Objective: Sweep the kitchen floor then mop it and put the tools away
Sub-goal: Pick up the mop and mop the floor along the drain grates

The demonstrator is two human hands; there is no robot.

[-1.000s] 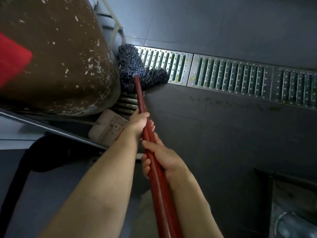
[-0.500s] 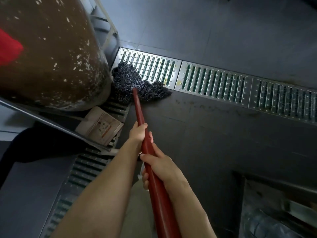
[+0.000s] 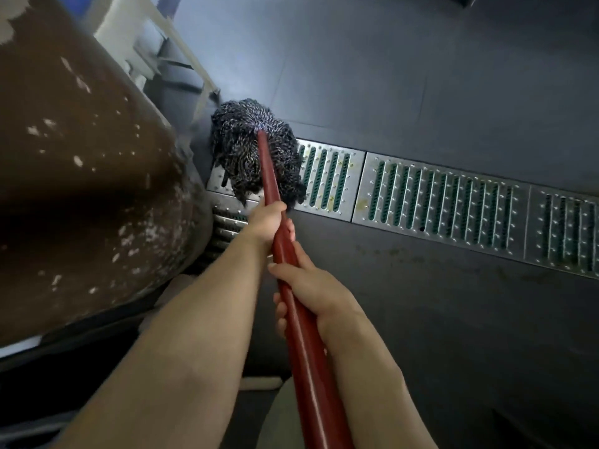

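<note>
Big brown drum point(image 3: 84, 176) with flaky white spots hogs the whole left side, and its curved wall sits right up against where the mopping is going on. Behind it there's a pale frame point(image 3: 181, 43) with angled bars, so that corner is tight. The mop head point(image 3: 252, 150), dark speckled yarn, is jammed in next to the drum's edge, lying over the left end of the metal drain grate point(image 3: 437, 196) and the dark floor point(image 3: 421, 76) just above it. The red handle point(image 3: 291, 286) runs down from it toward the person. Left hand point(image 3: 267, 222) is wrapped round the handle close below the mop head, right hand point(image 3: 311, 286) is gripping it just behind, fingers curled under. To the right the grate strip runs on to the picture's edge, with plain dark floor on both sides of it, loads of room there.
</note>
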